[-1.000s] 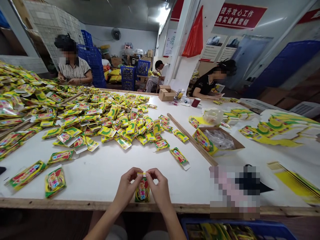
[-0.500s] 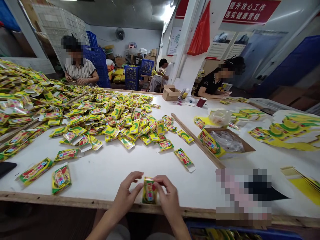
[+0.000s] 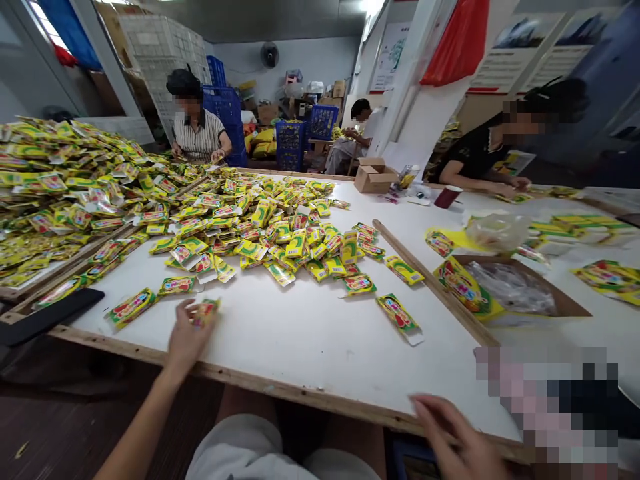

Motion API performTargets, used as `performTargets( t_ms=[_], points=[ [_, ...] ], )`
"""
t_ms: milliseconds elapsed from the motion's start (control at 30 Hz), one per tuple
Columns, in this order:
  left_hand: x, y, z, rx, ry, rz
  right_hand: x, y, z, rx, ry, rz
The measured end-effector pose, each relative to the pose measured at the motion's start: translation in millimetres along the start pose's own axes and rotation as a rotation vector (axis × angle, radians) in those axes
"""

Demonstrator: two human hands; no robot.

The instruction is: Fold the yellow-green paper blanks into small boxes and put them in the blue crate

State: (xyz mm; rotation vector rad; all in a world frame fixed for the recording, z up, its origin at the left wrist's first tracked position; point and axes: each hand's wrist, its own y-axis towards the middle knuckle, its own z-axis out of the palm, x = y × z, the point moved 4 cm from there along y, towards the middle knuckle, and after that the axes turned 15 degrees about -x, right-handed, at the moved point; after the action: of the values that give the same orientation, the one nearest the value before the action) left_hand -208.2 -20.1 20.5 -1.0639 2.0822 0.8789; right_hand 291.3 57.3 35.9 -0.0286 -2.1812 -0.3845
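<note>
My left hand (image 3: 187, 337) reaches out to the left over the white table (image 3: 310, 340). Its blurred fingers curl round a yellow-green packet (image 3: 206, 311) lying near the front edge. More flat packets (image 3: 133, 307) lie just left of it. My right hand (image 3: 450, 433) is low at the front right edge of the table. Its fingers are stretched out and smeared by motion, and nothing shows in them. A loose spread of the same packets (image 3: 280, 233) covers the table's middle, and one single packet (image 3: 399, 313) lies apart toward the right.
A high heap of packets (image 3: 60, 173) fills the left. A wooden strip (image 3: 430, 280) runs diagonally beside a cardboard box (image 3: 570, 303) of plastic bags. A black flat object (image 3: 50, 317) lies at the left edge. Three people (image 3: 197, 127) (image 3: 500, 153) (image 3: 360, 127) sit at the far side.
Both hands held one packet at the front middle. Now they have parted: the left went out left to another packet, the right dropped low right, and the first packet is gone. View turned left.
</note>
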Motion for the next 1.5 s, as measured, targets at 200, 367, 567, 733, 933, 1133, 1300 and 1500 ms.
performTargets(
  t_ms=[200,367,567,733,933,1133,1300,1500],
  points=[
    [-93,-118,55.0,0.252,-0.478,0.213,104,-35,142,0.241,0.597,0.11],
    [-105,-155,70.8,0.433,-0.586,0.234,92,-36,154,0.141,0.733,0.193],
    [-102,-144,76.7,0.644,-0.68,0.199,79,-31,141,0.193,0.72,0.147],
    [-109,-133,78.0,0.731,-0.664,0.194,84,-24,144,0.272,0.642,0.033],
    [-119,-133,87.2,0.693,-0.722,0.213,88,-6,142,0.161,0.567,-0.029],
    [-119,-139,87.2,0.647,-0.782,0.149,90,-6,141,0.142,0.596,-0.067],
    [-123,-138,80.5,0.635,-0.696,0.188,96,-11,135,0.147,0.587,-0.144],
    [-126,-135,85.1,0.569,-0.698,0.066,100,-6,137,0.081,0.499,-0.071]
  ],
)
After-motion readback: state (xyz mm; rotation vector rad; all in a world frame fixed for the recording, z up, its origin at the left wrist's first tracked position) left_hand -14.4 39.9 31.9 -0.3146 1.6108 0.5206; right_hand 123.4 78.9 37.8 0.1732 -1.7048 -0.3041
